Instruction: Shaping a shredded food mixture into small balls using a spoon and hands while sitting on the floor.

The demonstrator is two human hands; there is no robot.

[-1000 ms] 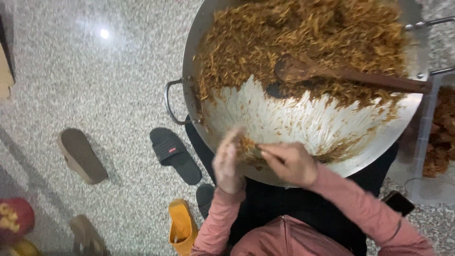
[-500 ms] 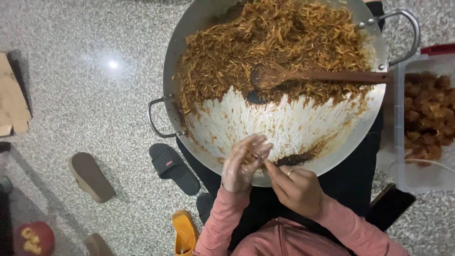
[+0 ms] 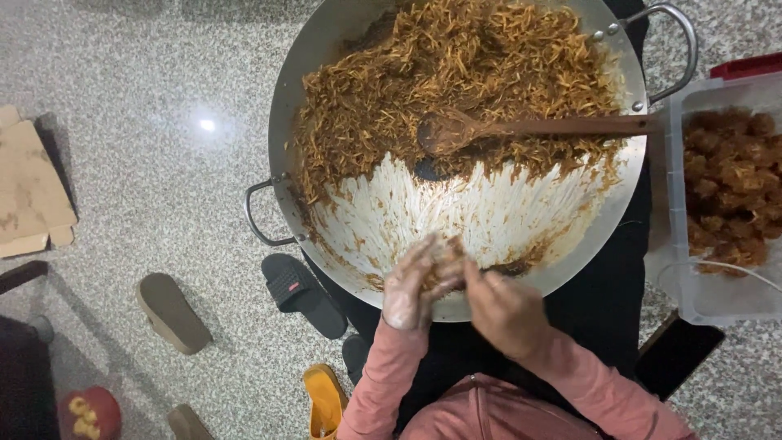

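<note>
Hands at wok (image 3: pixel 627 191) near rim: left hand (image 3: pixel 415 285) and right hand (image 3: pixel 501 308) cupped together, pressing clump (image 3: pixel 446 259) of shredded mix (image 3: pixel 456 81). Shaping step, seemingly. Spoon (image 3: pixel 521 128) rests in mix; tub (image 3: pixel 683 269) of finished lumps at right.

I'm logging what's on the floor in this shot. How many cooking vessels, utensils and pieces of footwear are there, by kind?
Wok: 1
Wooden spoon: 1
Plastic tub: 1
Black slipper: 1
Brown slipper: 1
Yellow slipper: 1
Total: 6
A further sole shows partly at the bottom edge; not counted.
</note>
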